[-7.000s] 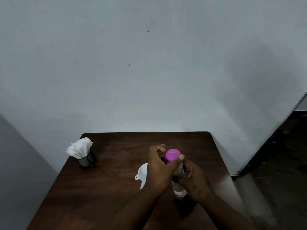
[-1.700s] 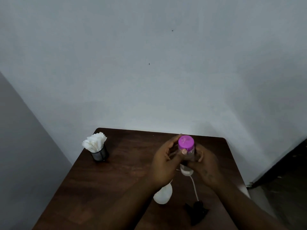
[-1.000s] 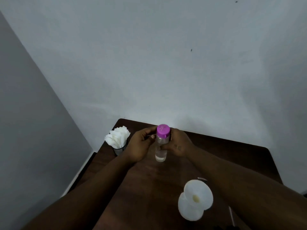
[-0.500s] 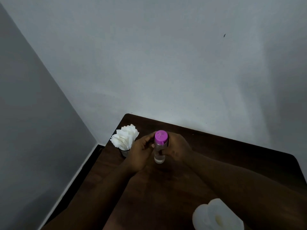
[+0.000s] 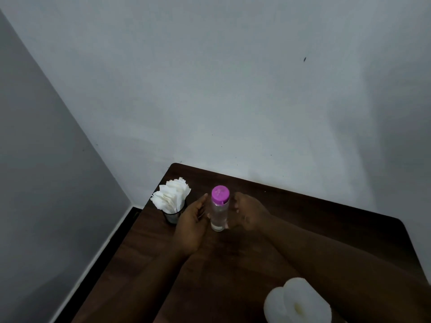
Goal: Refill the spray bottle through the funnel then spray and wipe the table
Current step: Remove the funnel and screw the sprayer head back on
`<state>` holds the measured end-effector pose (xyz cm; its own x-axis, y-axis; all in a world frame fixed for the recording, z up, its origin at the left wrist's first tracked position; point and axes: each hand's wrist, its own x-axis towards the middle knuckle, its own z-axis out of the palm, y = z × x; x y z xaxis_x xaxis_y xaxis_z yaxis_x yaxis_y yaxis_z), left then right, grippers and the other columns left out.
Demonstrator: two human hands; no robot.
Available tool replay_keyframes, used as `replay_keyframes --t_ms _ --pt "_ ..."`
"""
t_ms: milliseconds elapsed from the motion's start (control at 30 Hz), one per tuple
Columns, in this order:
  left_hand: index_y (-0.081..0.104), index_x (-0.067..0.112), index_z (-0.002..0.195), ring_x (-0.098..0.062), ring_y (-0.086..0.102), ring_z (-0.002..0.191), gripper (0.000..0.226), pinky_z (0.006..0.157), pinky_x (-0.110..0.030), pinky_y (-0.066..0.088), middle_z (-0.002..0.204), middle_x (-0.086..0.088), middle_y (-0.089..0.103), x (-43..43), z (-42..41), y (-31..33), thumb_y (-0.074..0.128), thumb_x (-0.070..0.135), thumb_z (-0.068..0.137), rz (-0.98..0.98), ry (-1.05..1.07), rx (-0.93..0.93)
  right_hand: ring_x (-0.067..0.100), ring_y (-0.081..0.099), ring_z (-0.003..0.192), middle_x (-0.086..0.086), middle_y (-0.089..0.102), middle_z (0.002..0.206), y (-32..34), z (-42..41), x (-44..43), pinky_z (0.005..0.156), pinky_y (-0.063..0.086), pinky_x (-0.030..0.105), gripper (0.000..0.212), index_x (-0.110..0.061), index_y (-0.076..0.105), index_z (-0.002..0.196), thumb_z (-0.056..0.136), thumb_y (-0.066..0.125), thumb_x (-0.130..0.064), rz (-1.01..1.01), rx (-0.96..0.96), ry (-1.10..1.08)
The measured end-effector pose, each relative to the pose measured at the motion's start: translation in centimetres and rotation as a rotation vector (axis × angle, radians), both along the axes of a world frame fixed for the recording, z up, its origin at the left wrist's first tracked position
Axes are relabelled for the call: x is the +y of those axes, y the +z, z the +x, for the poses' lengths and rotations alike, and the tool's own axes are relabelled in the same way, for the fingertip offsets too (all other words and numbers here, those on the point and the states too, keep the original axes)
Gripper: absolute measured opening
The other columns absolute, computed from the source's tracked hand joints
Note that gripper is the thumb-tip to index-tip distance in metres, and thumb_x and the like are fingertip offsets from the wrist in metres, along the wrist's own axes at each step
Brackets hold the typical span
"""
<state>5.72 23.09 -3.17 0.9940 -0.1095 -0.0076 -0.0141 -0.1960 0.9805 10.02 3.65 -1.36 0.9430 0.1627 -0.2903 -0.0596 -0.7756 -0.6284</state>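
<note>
Near the worktop's (image 5: 303,220) far left corner I see the pink-capped bottle (image 5: 219,209) standing upright, my left hand (image 5: 192,226) and right hand (image 5: 250,215) flanking it, fingers released; white funnel (image 5: 300,304) near me.

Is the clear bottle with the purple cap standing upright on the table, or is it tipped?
Upright. The bottle stands on its base on the table, purple cap on top, with a hand at each side.
</note>
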Motion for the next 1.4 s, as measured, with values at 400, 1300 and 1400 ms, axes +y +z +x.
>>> replay_keyframes --t_ms 400,1300,1400 --pt "0.065 0.031 0.128 -0.005 0.066 0.116 0.045 0.093 -0.026 0.057 0.126 0.013 0.067 -5.7 -14.6 1.5 0.061 0.000 0.096 0.020 -0.160 -0.084 -0.006 0.066 0.087 -0.017 0.072 0.092 7.3 -12.7 -11.8 0.075 0.047 0.007 0.012 -0.029 0.075 0.099 0.087 0.073 -0.024 0.060 -0.120 0.056" --pt "0.070 0.020 0.104 -0.006 0.064 0.097 0.019 0.079 -0.032 0.058 0.102 0.013 0.065 -9.9 -18.4 2.0 0.067 0.015 0.086 0.374 -0.127 -0.504 0.000 0.062 0.111 -0.009 0.065 0.124 2.1 -27.6 -13.5 0.095 0.053 0.020 0.029 -0.024 0.075 0.107 0.080 0.082 -0.016 0.254 -0.415 -0.272" --pt "0.070 0.022 0.105 -0.007 0.064 0.098 0.025 0.079 -0.034 0.058 0.104 0.015 0.064 -9.9 -18.4 2.2 0.072 0.010 0.084 0.379 -0.117 -0.508 -0.001 0.061 0.112 -0.016 0.064 0.125 2.3 -27.5 -13.6 0.095 0.054 0.024 0.029 -0.031 0.074 0.108 0.081 0.081 -0.022 0.224 -0.418 -0.267"
